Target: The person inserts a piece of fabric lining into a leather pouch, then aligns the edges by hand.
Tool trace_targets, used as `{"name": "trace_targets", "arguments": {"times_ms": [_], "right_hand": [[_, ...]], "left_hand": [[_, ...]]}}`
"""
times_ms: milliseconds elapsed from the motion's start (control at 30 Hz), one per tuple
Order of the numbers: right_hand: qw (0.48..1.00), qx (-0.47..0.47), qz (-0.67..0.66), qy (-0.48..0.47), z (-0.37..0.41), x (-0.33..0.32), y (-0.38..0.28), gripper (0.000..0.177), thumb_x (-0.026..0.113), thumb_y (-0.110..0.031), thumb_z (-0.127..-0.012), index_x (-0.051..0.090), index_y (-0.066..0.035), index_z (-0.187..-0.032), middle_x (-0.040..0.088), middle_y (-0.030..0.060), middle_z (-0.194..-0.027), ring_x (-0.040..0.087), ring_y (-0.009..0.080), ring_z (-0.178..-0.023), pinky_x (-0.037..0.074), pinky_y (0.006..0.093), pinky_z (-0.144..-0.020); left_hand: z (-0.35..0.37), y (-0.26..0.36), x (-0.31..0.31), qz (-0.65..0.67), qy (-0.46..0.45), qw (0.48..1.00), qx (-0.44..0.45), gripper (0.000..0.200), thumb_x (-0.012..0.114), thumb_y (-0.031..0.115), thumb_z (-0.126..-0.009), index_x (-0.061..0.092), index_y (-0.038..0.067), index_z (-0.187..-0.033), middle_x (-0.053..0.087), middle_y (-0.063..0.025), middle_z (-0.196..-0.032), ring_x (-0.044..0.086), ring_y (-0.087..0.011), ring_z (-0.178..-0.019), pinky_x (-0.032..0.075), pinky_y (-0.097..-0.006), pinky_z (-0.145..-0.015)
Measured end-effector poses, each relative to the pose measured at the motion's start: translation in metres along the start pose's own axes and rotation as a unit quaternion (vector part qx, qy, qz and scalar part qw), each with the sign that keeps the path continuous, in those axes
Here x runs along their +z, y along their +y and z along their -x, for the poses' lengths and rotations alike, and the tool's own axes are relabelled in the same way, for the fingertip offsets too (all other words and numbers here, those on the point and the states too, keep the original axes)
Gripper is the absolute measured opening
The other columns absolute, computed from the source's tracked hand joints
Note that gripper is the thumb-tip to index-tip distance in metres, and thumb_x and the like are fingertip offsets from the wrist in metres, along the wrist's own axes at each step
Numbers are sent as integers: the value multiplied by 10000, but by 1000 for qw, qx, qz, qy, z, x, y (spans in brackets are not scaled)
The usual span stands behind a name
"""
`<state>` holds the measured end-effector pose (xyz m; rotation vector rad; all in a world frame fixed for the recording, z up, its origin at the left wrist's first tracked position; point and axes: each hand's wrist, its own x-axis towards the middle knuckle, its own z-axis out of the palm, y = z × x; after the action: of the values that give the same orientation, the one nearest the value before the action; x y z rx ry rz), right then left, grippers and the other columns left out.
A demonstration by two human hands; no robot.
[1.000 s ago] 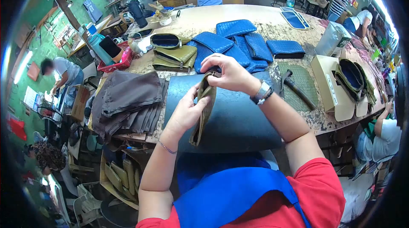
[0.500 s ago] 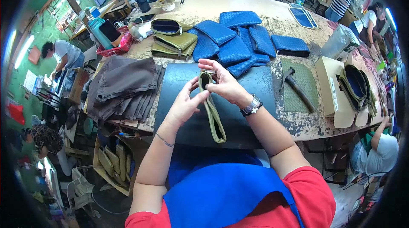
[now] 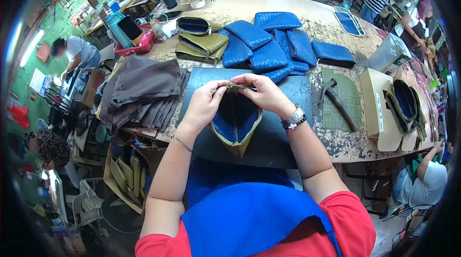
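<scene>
An olive pouch (image 3: 236,145) hangs wide open above the dark mat (image 3: 283,142), its blue lining showing. My left hand (image 3: 207,101) pinches the far left part of its rim between thumb and fingers. On the right, my right hand (image 3: 267,95) pinches the same far edge, close to the left fingertips. Beyond the mat lie a pile of blue woven pouches (image 3: 266,55) and a few olive pouches (image 3: 201,46). Dark brown fabric pieces (image 3: 139,84) are stacked to the left of the mat.
A hammer (image 3: 340,103) rests on a green woven piece (image 3: 348,86) at the right. Beside it stands an open cardboard box (image 3: 377,106) with olive pouches. A red basket (image 3: 146,41) holds bottles at the back left. Other people stand or sit around the table.
The pouch was narrow and nearly closed; now its mouth is spread wide toward me. Both hands have shifted to its far edge, and the view has shifted slightly.
</scene>
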<state>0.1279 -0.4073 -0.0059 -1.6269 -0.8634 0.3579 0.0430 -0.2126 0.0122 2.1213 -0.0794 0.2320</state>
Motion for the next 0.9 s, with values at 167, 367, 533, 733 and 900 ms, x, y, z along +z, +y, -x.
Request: {"name": "trace_targets", "arguments": {"times_ms": [167,367,533,733,900], "right_hand": [[995,40,-87,-29,-1,1,3,341,629,33,-875,551,-33,-1200,696,87,-1046,657,153,-987,506,308,-864],[1000,-24,-19,2,3,6,-2,305,693,5,-829,532,-39,-1083,669,59,-909,666,164,-926,519,309,-791],[976,-170,137,20,0,5,0,147,696,-8,-785,623,-50,-905,655,116,-869,668,273,-826,524,358,-727],[958,-210,193,13,2,5,-2,135,684,-23,-801,641,-64,-922,661,117,-856,665,310,-818,532,377,-718],[954,-208,215,13,5,9,-12,140,682,-41,-785,640,-72,-914,661,110,-861,668,309,-817,537,378,-710]], "left_hand": [[2,-21,-1,107,-53,991,-55,178,532,98,-1014,633,14,-1135,658,-8,-982,560,-64,-894,451,-225,-823],[7,-24,-3,204,-57,974,-81,154,525,87,-1014,580,36,-1148,617,13,-981,530,-37,-893,445,-215,-801],[8,-22,-1,126,-60,988,-57,140,561,87,-996,600,20,-1113,626,-11,-1023,562,-68,-946,464,-234,-846],[9,-16,-2,142,-43,985,-87,117,603,90,-972,630,15,-1058,649,0,-973,578,-66,-909,474,-239,-837],[8,-14,-6,112,-49,985,-124,127,633,122,-962,636,27,-1048,652,4,-961,573,-57,-897,471,-237,-828]]}}
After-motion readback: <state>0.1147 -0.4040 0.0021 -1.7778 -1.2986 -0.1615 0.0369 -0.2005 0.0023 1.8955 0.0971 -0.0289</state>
